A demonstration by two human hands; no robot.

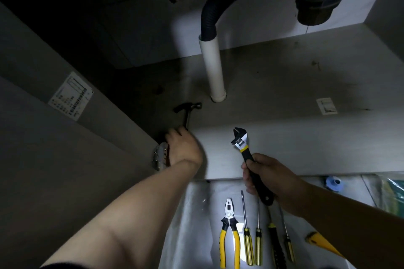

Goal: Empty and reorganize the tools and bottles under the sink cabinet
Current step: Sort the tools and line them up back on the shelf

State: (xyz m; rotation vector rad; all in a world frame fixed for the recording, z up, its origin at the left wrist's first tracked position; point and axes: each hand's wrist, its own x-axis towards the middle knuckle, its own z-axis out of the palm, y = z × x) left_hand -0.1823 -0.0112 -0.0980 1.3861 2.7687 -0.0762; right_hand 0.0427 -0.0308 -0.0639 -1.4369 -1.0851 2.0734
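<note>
- The right grip point(269, 179) is holding the black-and-yellow wrench point(242, 144) by its handle, head up, over the cabinet's front edge. The heavy head is standing well above the fingers, so a loosening hold would be dropping it onto the pliers point(229, 231) and screwdrivers point(248, 236) lying in a row on the floor point(192, 214) below.
- The left grip point(184, 148) is reaching into the dim left corner and covering the lower end of the hammer point(188, 109) handle. I cannot tell whether the fingers are closing round it.
- The hammer is lying on the cabinet floor point(284, 85), head towards the back, near the foot of the white pipe point(213, 67).
- Swinging the hammer out carelessly is risking a knock against that pipe, or against the corrugated hose point(209, 17) plugged into its top.
- The left wrist is passing just beside the metal hinge point(160, 155) on the side wall, so a scrape is a risk there.
- With both grips occupied, neither is free for steadying a slipping tool.
</note>
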